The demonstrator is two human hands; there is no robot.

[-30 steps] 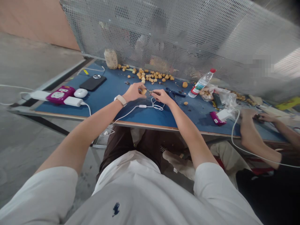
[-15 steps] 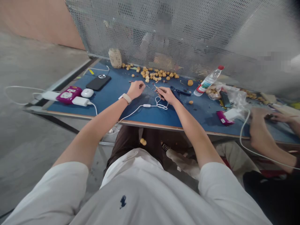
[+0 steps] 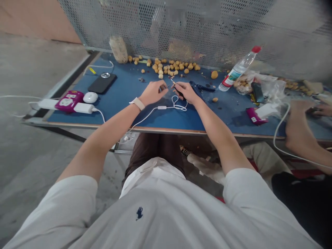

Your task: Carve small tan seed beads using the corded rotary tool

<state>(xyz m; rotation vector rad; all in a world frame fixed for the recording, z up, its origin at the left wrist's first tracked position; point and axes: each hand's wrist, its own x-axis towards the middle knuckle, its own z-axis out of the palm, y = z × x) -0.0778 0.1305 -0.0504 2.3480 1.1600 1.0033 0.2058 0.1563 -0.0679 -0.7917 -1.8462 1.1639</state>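
My left hand (image 3: 153,92) and my right hand (image 3: 185,92) meet above the blue tabletop (image 3: 124,116). The right hand pinches a slim pointed metal tool (image 3: 173,82). The left fingers are curled close to its tip, and whether they hold something small cannot be told. Beyond my hands lies a scattered heap of small tan round nuts (image 3: 171,67). Blue-handled pliers (image 3: 201,87) rest just past my right hand. A white cable with a small inline control (image 3: 162,107) loops on the table below my wrists.
Left of my hands lie a black phone (image 3: 102,83), a white earbud case (image 3: 90,97) and a magenta power strip (image 3: 68,101). A perforated metal screen (image 3: 181,27) stands along the far edge. On the right are a water bottle (image 3: 237,71), a plastic bag (image 3: 243,83) and a co-worker's hand (image 3: 298,121).
The tan round piece at my left fingers a second ago no longer shows. Half a second ago a tan piece appeared below the table edge. My hands are now closer together.
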